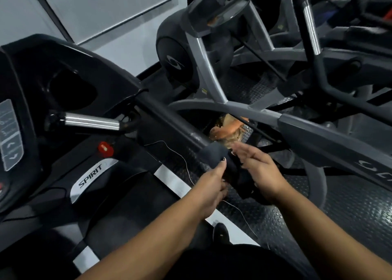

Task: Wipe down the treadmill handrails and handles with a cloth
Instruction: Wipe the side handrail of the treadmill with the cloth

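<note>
The treadmill's right handrail (167, 118) runs as a dark bar from the console down toward me. A dark cloth (214, 153) is wrapped over its near end and hangs below between my hands. My left hand (212, 186) pinches the cloth at the rail's end, thumb up against it. My right hand (261, 169) lies on the far side of the cloth with fingers straight and blurred. A chrome pulse handle (91, 121) sticks out below the console.
The console's button panel (9, 135) is at the far left, a red safety key (105, 149) below the chrome handle. A grey elliptical machine (297, 120) stands close on the right. An orange object (229, 127) lies on the studded floor under it.
</note>
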`<move>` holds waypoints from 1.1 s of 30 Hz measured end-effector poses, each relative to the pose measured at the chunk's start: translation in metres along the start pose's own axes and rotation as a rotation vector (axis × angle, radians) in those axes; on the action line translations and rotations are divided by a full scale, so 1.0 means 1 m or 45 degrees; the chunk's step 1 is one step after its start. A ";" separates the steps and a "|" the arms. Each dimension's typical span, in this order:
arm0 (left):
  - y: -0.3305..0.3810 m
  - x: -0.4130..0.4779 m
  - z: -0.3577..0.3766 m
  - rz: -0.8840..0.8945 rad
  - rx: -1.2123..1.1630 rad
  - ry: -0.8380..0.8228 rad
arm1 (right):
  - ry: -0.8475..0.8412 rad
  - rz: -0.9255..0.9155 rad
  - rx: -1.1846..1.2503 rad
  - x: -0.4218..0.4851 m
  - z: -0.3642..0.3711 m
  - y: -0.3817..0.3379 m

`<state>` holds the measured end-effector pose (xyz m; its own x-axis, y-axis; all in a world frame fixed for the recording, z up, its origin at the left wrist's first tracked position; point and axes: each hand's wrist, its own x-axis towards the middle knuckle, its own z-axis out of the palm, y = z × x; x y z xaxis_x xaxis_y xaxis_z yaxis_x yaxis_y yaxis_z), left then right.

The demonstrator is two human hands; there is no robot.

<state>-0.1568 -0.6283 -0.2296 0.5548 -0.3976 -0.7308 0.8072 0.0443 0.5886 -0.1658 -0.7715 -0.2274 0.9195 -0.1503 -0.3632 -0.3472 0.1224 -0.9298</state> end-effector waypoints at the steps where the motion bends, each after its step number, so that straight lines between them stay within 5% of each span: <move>1: -0.001 0.004 0.006 0.019 -0.001 0.042 | 0.034 -0.006 0.067 0.001 -0.006 0.002; 10: -0.016 0.068 0.007 0.289 -0.397 0.708 | 0.279 -0.108 -0.051 0.016 -0.069 0.018; 23: -0.023 0.047 0.074 0.074 -0.877 0.735 | 0.367 -0.017 0.077 0.014 -0.105 0.040; 33: -0.042 0.057 0.074 0.059 -0.832 0.673 | 0.420 0.141 0.120 0.009 -0.125 0.054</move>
<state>-0.1734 -0.7204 -0.2705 0.4804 0.0917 -0.8722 0.6452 0.6367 0.4223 -0.1990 -0.8891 -0.2887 0.7630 -0.4375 -0.4758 -0.4090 0.2432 -0.8795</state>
